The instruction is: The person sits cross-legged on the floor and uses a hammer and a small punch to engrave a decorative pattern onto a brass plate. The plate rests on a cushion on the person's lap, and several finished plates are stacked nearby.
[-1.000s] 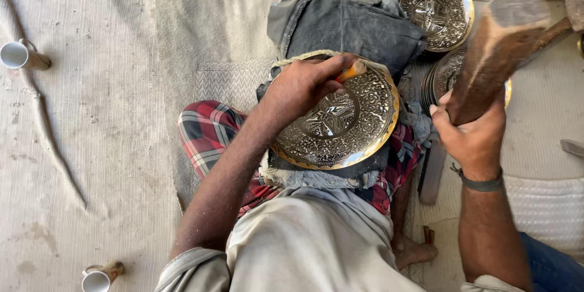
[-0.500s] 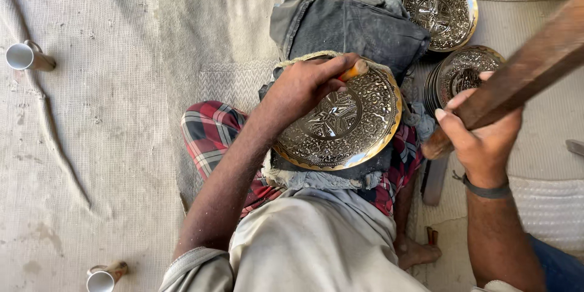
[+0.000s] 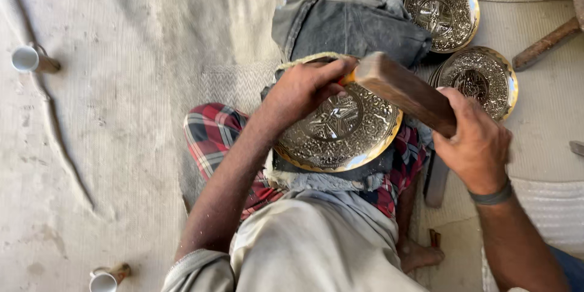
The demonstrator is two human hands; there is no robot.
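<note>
A pale woven mat [image 3: 109, 121] covered the floor, and the person sat on it with a red plaid cloth [image 3: 213, 137] over the legs. A folded grey garment [image 3: 347, 24] lay just beyond the knees. On the lap rested an embossed metal plate [image 3: 337, 131], gilt at its rim, tilted slightly. Two similar plates [image 3: 441, 9] lay to the right. The left hand [image 3: 301, 91] was curled over the plate's far edge, fingers pinching a small yellow-tipped tool there. The right hand [image 3: 477, 143] was wrapped tight round a wooden mallet [image 3: 401, 91], whose head met the tool. Small metal cups with wooden handles [image 3: 30, 59] lay at the left.
</note>
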